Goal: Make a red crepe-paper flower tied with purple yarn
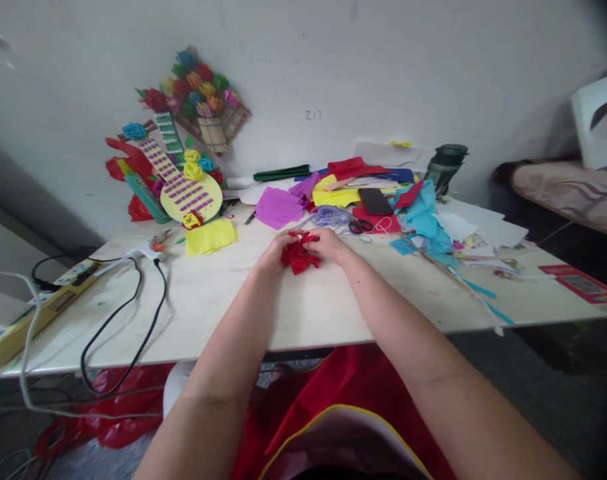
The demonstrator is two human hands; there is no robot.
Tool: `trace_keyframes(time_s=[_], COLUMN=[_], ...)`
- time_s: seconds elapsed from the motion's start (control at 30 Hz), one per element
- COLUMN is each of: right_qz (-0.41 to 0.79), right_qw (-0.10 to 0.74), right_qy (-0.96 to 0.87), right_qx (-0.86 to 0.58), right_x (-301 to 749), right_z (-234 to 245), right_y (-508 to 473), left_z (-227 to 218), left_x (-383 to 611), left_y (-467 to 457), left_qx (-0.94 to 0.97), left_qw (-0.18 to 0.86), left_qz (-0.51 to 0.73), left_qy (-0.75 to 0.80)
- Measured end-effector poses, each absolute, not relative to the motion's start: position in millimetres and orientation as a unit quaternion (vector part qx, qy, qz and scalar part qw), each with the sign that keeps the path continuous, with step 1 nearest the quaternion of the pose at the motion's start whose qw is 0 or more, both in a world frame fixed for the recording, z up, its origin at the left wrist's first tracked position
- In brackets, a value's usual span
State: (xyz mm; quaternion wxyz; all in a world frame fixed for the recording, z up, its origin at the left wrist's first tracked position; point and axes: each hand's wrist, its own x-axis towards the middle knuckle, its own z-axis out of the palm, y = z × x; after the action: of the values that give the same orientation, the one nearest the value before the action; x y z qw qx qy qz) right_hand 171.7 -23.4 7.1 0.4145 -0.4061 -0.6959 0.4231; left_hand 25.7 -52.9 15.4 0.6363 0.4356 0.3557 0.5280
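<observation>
A crumpled red crepe paper flower (pixel 299 257) is held between my two hands, just above the middle of the white table. My left hand (pixel 275 252) grips its left side, and the fingers are partly hidden by the petals. On the opposite side my right hand (pixel 328 244) has its fingers closed on the upper right petals. Behind the hands lie a coil of pale purple cord (pixel 328 217), black scissors (pixel 361 227) and a sheet of purple paper (pixel 278 208).
At left stand a paper-covered guitar shape (pixel 191 199), a glue gun (pixel 148 249) with a black cable and a power strip (pixel 58 303). Yellow paper (pixel 211 237) lies nearer. A phone (pixel 375 201), blue crepe paper (pixel 424 217) and a dark bottle (pixel 446 167) are at right.
</observation>
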Motion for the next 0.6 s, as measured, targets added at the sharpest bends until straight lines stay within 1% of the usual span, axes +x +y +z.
trace_keyframes(time_s=[0.07, 0.13, 0.2, 0.27, 0.4, 0.6], right_qz=[0.414, 0.380, 0.317, 0.242, 0.108, -0.046], right_qw=[0.422, 0.443, 0.464, 0.468, 0.437, 0.392], right_qy=[-0.694, -0.704, -0.725, -0.748, -0.790, -0.824], right_qx=[-0.411, -0.406, -0.398, -0.404, -0.416, -0.406], right_x=[171, 170, 170, 170, 174, 181], right_z=[6, 5, 4, 4, 7, 24], right_y=[-22, -20, -16, -13, -16, -29], left_z=[16, 16, 17, 16, 13, 9], left_x=[25, 24, 24, 24, 24, 22], left_y=[-53, -52, -51, -50, -48, -46], left_qx=[0.421, 0.417, 0.416, 0.406, 0.407, 0.439], left_qw=[0.648, 0.655, 0.650, 0.639, 0.622, 0.636], left_qz=[0.525, 0.528, 0.537, 0.543, 0.532, 0.498], left_qy=[0.356, 0.345, 0.342, 0.364, 0.406, 0.394])
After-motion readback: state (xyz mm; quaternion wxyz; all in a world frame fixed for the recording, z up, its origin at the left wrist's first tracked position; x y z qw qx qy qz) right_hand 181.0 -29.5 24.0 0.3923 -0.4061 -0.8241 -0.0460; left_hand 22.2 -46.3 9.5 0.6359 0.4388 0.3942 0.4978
